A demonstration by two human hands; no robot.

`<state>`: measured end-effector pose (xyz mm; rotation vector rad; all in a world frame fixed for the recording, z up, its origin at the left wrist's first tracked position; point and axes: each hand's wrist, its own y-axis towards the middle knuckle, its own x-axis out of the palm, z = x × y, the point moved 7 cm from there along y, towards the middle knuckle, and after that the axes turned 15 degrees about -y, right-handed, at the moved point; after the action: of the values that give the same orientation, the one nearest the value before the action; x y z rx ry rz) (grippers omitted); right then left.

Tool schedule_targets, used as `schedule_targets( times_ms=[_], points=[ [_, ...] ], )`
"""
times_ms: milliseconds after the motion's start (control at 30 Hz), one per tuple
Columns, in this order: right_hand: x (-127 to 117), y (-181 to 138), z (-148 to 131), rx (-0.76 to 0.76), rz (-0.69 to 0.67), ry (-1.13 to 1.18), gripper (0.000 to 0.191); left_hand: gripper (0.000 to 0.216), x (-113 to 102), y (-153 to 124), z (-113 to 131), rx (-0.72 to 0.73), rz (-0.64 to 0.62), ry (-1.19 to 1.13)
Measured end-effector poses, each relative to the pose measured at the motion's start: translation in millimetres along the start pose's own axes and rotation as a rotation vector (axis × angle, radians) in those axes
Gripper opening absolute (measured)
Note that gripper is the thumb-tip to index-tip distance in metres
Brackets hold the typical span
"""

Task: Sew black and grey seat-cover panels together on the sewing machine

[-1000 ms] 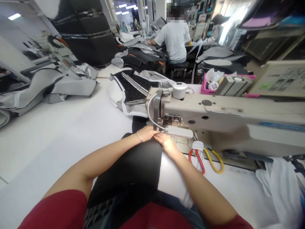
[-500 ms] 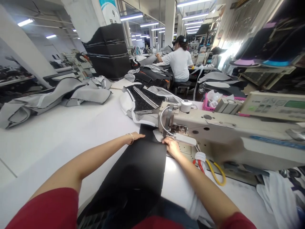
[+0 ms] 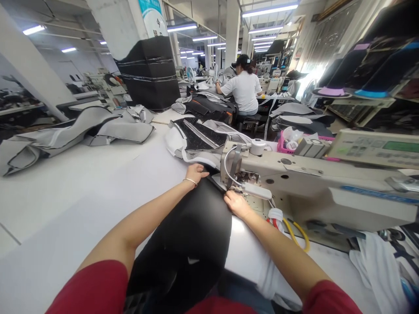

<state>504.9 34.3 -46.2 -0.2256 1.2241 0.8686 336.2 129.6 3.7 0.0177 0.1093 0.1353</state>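
A wide sheet of smooth black material (image 3: pixel 199 218) runs from the sewing machine (image 3: pixel 242 174) down over the table's near edge. My left hand (image 3: pixel 197 172) has its fingers closed on the sheet's far left part, just left of the sewing head. Close to the needle area, my right hand (image 3: pixel 236 203) pinches the right edge of the same sheet. The needle and presser foot are partly hidden by the machine's guard. Behind the head lies a grey and black sewn cover piece (image 3: pixel 203 137) with white edging.
Grey fabric pieces (image 3: pixel 65 135) lie on the white table (image 3: pixel 81 200) at the left. Yellow-handled scissors (image 3: pixel 303 240) sit below the machine arm. A pink basket (image 3: pixel 284 145) and a control panel (image 3: pixel 376 146) are behind it. A co-worker (image 3: pixel 245 91) sits farther ahead.
My left hand has moved forward and right, nearer the sewing head. The black sheet has swung rightward and its far part is lifted into a fold. My right hand stays near the needle.
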Motion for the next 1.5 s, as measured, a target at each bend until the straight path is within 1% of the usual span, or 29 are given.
schedule_targets(
  times_ms=[67,133,167,233,267,300,367,433,467,500,567,633,767,867,933,1067,1133,1367,1433,1500],
  points=[
    [-4,3,-9,-0.035,-0.011,-0.009,0.02,0.032,-1,-3,0,0.087,-0.03,0.078],
    [-7,8,-17,-0.025,-0.04,-0.02,0.02,0.03,-7,-11,-2,0.168,-0.045,0.301],
    [-8,9,-19,0.002,-0.06,-0.024,0.02,0.031,-10,-17,0,0.234,-0.036,0.439],
    [-8,10,-21,0.08,-0.103,-0.026,0.023,0.034,-12,-32,8,0.423,-0.02,0.698],
    [-7,9,-22,0.119,-0.119,-0.019,0.024,0.035,-7,-40,13,0.535,-0.05,0.794],
    [-7,7,-22,0.153,-0.127,-0.003,0.025,0.036,2,-48,15,0.642,-0.129,0.859],
    [-7,2,-23,0.201,-0.127,0.049,0.025,0.034,29,-64,14,0.813,-0.388,0.909],
    [-7,-4,-25,0.228,-0.123,0.107,0.027,0.031,56,-74,8,0.912,-0.651,0.9],
    [-7,-6,-27,0.238,-0.122,0.124,0.029,0.03,67,-75,4,0.937,-0.748,0.894],
    [-7,-8,-29,0.246,-0.122,0.128,0.031,0.028,76,-75,0,0.951,-0.82,0.889],
    [-8,-11,-32,0.264,-0.122,0.115,0.035,0.027,88,-69,-8,0.962,-0.902,0.881],
    [-9,-13,-34,0.271,-0.111,0.1,0.036,0.028,92,-59,-14,0.974,-0.914,0.861],
    [-10,-14,-35,0.234,-0.093,0.095,0.035,0.028,89,-39,-20,0.939,-0.846,0.74],
    [-8,-14,-33,0.231,-0.085,0.099,0.035,0.03,87,-34,-22,0.887,-0.795,0.681],
    [-7,-14,-33,0.233,-0.077,0.107,0.035,0.032,89,-40,-20,0.904,-0.802,0.705],
    [-6,-16,-35,0.242,-0.057,0.119,0.035,0.031,96,-64,-14,1.027,-0.886,0.83],
    [-5,-16,-36,0.249,-0.044,0.126,0.035,0.031,99,-72,-13,1.047,-0.886,0.891],
    [-5,-11,-27,0.281,-0.039,0.182,0.031,0.033,111,-86,-22,0.952,-0.785,1.047],
    [-7,-11,-28,0.274,-0.024,0.176,0.03,0.033,113,-88,-23,0.908,-0.753,1.07],
    [-11,-13,-33,0.255,0.001,0.169,0.03,0.032,114,-91,-24,0.863,-0.747,1.094]
  ],
)
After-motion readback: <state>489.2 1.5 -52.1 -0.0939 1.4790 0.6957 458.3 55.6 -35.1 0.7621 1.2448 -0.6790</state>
